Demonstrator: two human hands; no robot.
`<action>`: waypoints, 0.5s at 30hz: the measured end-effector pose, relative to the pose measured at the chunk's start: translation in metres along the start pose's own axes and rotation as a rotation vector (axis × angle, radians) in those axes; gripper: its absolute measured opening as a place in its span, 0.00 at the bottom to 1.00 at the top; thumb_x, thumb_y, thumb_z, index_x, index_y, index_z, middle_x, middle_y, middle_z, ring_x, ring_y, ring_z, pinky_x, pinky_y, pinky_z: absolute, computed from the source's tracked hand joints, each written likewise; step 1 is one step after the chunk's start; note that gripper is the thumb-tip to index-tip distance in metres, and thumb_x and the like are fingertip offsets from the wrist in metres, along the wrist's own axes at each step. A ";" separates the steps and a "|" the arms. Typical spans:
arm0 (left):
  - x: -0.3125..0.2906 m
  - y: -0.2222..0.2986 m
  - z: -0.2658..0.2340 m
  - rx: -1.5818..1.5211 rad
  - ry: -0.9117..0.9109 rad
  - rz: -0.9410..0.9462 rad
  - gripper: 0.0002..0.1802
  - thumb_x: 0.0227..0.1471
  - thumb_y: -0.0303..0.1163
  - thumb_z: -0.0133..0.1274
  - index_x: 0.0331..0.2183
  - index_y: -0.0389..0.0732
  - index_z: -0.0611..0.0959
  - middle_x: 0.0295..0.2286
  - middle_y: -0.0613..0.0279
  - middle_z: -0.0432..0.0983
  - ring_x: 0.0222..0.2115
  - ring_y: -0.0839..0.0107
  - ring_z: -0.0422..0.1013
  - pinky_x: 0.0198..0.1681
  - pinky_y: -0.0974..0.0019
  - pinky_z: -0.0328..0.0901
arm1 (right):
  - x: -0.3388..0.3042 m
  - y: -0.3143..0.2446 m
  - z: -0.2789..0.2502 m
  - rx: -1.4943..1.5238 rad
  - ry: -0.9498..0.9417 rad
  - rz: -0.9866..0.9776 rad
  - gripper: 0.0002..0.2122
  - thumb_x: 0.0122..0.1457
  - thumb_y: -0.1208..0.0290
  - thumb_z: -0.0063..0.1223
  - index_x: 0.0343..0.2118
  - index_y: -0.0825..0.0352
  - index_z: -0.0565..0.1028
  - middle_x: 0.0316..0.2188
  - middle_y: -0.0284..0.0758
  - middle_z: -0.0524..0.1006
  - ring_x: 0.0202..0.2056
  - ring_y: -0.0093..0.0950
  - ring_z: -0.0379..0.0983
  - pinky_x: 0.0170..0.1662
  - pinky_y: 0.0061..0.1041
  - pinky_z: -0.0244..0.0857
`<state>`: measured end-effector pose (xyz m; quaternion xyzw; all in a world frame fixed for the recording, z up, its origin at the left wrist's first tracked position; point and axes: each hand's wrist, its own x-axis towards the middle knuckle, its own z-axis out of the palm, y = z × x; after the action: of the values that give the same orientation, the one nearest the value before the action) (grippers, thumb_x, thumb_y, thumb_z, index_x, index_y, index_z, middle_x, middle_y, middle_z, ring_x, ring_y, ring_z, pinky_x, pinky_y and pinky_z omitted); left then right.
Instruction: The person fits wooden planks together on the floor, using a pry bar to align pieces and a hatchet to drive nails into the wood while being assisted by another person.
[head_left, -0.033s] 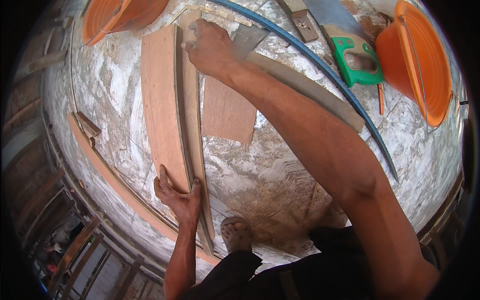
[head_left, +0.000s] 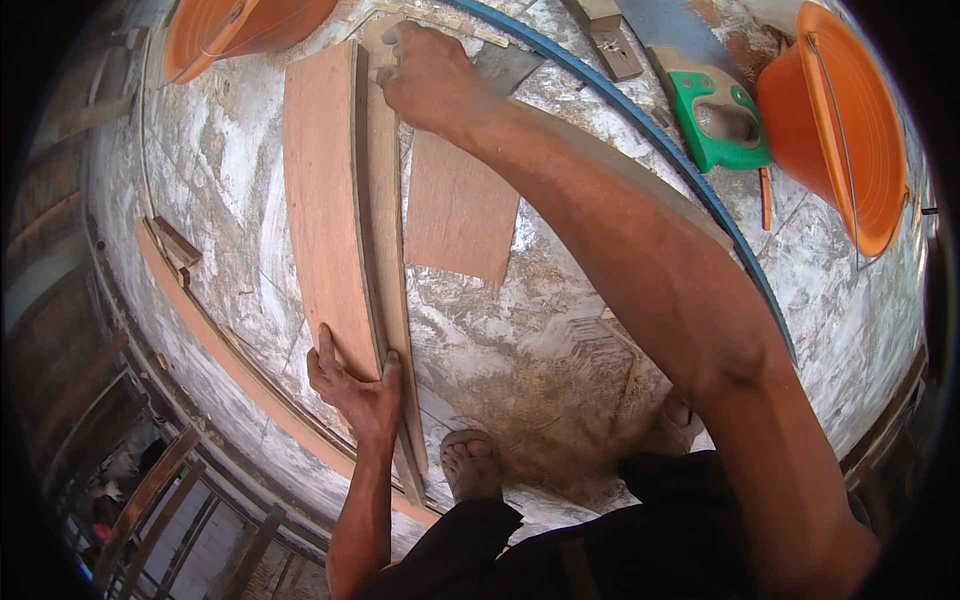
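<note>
Two hands clamp opposite ends of what I see: left hand (head_left: 355, 385) grips the wide plank (head_left: 325, 200) lower centre, right hand (head_left: 430, 75) pinches the narrow strip (head_left: 385, 200) at top; nothing has shifted.

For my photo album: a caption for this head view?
Left hand and right hand steady a long reddish plywood strip on a dusty concrete floor.

I found 0 packages, 0 labels, 0 signs and 0 screens anywhere in the head view.
</note>
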<state>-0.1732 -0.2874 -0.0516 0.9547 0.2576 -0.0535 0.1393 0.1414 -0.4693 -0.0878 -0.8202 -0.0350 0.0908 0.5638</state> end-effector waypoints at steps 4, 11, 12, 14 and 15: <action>0.002 0.001 -0.001 0.036 -0.013 0.007 0.57 0.42 0.34 0.69 0.69 0.48 0.57 0.60 0.30 0.48 0.64 0.34 0.45 0.66 0.35 0.46 | -0.013 0.007 0.001 -0.097 0.015 -0.240 0.17 0.61 0.69 0.58 0.48 0.76 0.74 0.51 0.54 0.73 0.53 0.51 0.73 0.57 0.43 0.69; 0.019 0.020 0.000 0.122 -0.058 -0.038 0.57 0.46 0.39 0.69 0.70 0.49 0.54 0.59 0.34 0.49 0.63 0.38 0.46 0.66 0.36 0.46 | -0.091 0.042 0.018 -0.846 -0.126 -0.709 0.22 0.60 0.61 0.61 0.55 0.64 0.72 0.53 0.41 0.74 0.59 0.38 0.69 0.61 0.42 0.65; 0.024 0.026 -0.003 0.121 -0.057 -0.031 0.58 0.46 0.42 0.69 0.70 0.47 0.54 0.59 0.33 0.50 0.63 0.37 0.47 0.66 0.35 0.46 | -0.088 0.041 0.014 -0.860 -0.153 -0.747 0.23 0.61 0.60 0.60 0.56 0.62 0.72 0.54 0.38 0.75 0.59 0.36 0.68 0.61 0.43 0.64; 0.030 0.032 0.000 0.162 -0.082 -0.032 0.58 0.45 0.46 0.68 0.69 0.45 0.53 0.58 0.32 0.51 0.63 0.38 0.47 0.65 0.35 0.47 | -0.084 0.023 0.003 -0.782 -0.448 -0.803 0.27 0.57 0.64 0.63 0.57 0.69 0.68 0.55 0.51 0.73 0.60 0.48 0.66 0.62 0.40 0.64; 0.032 0.035 0.001 0.165 -0.062 -0.012 0.58 0.45 0.46 0.68 0.69 0.45 0.53 0.58 0.32 0.51 0.63 0.38 0.47 0.64 0.35 0.47 | -0.076 0.019 -0.008 -0.803 -0.464 -0.804 0.21 0.58 0.64 0.59 0.53 0.65 0.73 0.51 0.43 0.75 0.57 0.44 0.67 0.60 0.41 0.65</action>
<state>-0.1275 -0.3015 -0.0494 0.9592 0.2538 -0.1049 0.0677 0.0676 -0.4955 -0.0940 -0.8499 -0.4951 0.0269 0.1783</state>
